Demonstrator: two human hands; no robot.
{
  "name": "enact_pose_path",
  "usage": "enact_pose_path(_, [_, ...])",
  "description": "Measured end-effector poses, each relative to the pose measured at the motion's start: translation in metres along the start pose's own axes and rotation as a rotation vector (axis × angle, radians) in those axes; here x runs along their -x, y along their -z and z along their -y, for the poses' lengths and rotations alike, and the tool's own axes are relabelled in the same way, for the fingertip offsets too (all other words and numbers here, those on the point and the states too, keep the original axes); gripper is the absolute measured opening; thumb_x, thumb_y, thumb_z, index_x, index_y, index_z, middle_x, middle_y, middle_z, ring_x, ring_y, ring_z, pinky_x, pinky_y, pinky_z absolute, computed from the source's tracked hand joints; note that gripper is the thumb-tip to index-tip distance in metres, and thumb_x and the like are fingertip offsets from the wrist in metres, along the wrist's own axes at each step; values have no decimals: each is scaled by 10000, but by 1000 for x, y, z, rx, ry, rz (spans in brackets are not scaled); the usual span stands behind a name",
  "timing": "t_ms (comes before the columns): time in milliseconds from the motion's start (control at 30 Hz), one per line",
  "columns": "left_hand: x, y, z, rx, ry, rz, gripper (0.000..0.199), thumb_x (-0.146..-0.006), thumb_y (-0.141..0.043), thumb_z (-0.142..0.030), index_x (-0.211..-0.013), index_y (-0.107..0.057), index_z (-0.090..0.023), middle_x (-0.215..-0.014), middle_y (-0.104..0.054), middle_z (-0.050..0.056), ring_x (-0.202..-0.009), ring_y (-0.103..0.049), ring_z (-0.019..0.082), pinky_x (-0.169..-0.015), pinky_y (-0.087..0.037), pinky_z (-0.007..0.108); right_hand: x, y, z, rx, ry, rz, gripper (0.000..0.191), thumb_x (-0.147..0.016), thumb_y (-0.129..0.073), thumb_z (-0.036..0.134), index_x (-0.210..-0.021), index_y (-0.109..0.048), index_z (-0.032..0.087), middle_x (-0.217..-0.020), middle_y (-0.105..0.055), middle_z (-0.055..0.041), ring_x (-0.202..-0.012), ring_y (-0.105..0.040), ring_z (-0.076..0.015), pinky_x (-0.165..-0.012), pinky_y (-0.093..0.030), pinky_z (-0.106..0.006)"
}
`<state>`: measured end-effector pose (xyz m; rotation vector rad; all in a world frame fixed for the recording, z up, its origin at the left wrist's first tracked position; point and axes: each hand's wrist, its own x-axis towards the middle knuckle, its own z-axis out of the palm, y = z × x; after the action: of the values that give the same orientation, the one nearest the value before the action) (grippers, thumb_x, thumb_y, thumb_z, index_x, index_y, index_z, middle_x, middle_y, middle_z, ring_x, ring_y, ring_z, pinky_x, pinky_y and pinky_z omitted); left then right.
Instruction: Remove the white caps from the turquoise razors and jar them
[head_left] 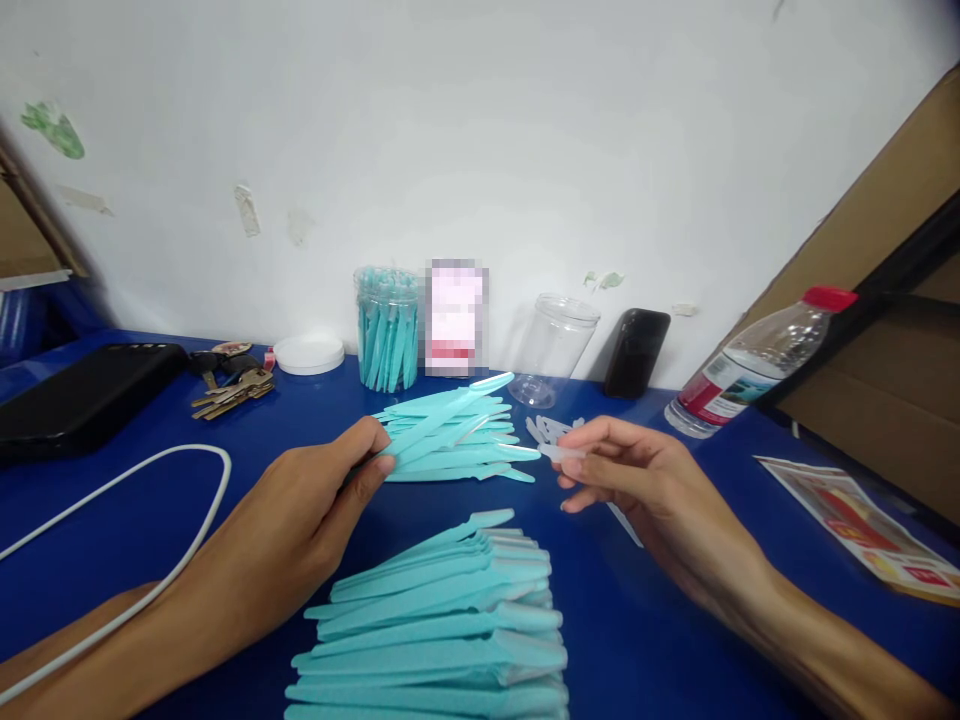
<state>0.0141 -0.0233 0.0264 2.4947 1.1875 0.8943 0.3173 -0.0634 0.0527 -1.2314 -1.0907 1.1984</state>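
Capped razors point(427, 620): stacked nearest on blue table point(630, 640)
Left hand point(319, 500): fingers pinching a few turquoise razors point(435, 424)
Right hand point(645, 472): fingers pinching translucent cap point(556, 453) at one razor's tip
Loose razors point(420, 404): piled just beyond left hand
Spare caps point(550, 429): heaped behind right fingers
Filled jar point(388, 335): upright by the wall point(487, 150)

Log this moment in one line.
left hand: holding turquoise razors; right hand: pinching translucent cap at razor tip; nearby: razor piles, loose caps

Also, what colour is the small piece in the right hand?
The small piece in the right hand is translucent white; see head view.
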Motion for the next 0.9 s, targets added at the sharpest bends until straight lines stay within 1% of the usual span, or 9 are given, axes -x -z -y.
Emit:
enact_pose_path(100, [2, 0, 2, -19, 26, 38, 305, -1146, -352, -374, -863, -404, -272, -651, -405, -90, -529, -389, 150, -504, -317, 298, 0, -1, 1, 21, 22, -20, 210, -680, -974, 287, -805, -827, 205, -728, -728, -12, -669, -666, -153, -601, -612, -243])
enact_pose_path(200, [1, 1, 2, -24, 24, 58, 299, -1152, -344, -375, -880, -413, -271, -666, -435, -85, -542, -421, 150, -518, -341, 294, 0, -1, 1, 38, 29, -4, 210, -687, -970, 293, -808, -823, 207, -721, -736, -8, -637, -667, -145, -602, -606, -243])
enact_pose_path(267, [1, 1, 1, -25, 8, 53, 303, -1152, -342, -374, -875, -409, -271, -669, -457, -81, -542, -436, 151, -515, -348, 292, 0, -1, 0, 43, 26, 14, 207, -698, -967, 296, -819, -826, 205, -716, -738, -6, -634, -669, -140, -605, -602, -233])
enact_pose_path(400, [0, 0, 1, -37, -2, 25, 309, -1149, -344, -372, -862, -404, -274, -650, -445, -83, -521, -417, 152, -497, -337, 295, 1, -2, -3, 41, 21, 51, 231, -711, -977, 314, -842, -826, 199, -693, -736, -6, -631, -673, -138, -611, -610, -230])
enact_pose_path(600, [2, -3, -2, 6, -10, 42, 280, -1144, -370, -356, -887, -439, -271, -659, -490, -76, -531, -461, 153, -510, -363, 288, 6, -7, -4, 11, 35, 99, 300, -674, -1022, 349, -824, -813, 195, -666, -721, 3, -621, -684, -142, -578, -630, -231])
enact_pose_path(700, [5, -5, -7, 26, -36, 15, 248, -1127, -397, -330, -895, -461, -268, -653, -535, -69, -518, -484, 158, -516, -351, 303, 10, -10, -2, 22, 51, 119, 295, -676, -1023, 343, -807, -803, 196, -656, -724, 6, -598, -685, -138, -565, -632, -229])
enact_pose_path(800, [10, -5, -11, 48, -75, 32, 213, -1121, -417, -302, -927, -495, -267, -696, -607, -60, -531, -549, 156, -526, -369, 300, 13, -13, 0, 35, 59, 134, 266, -695, -1007, 321, -796, -795, 199, -650, -734, 3, -583, -694, -144, -564, -641, -241])
enact_pose_path(900, [13, -4, -14, 54, -107, 41, 213, -1124, -427, -270, -925, -500, -270, -664, -574, -81, -488, -526, 132, -498, -376, 272, 16, -14, 2, 42, 69, 139, 209, -726, -978, 291, -799, -802, 204, -638, -742, -3, -576, -706, -152, -570, -647, -251])
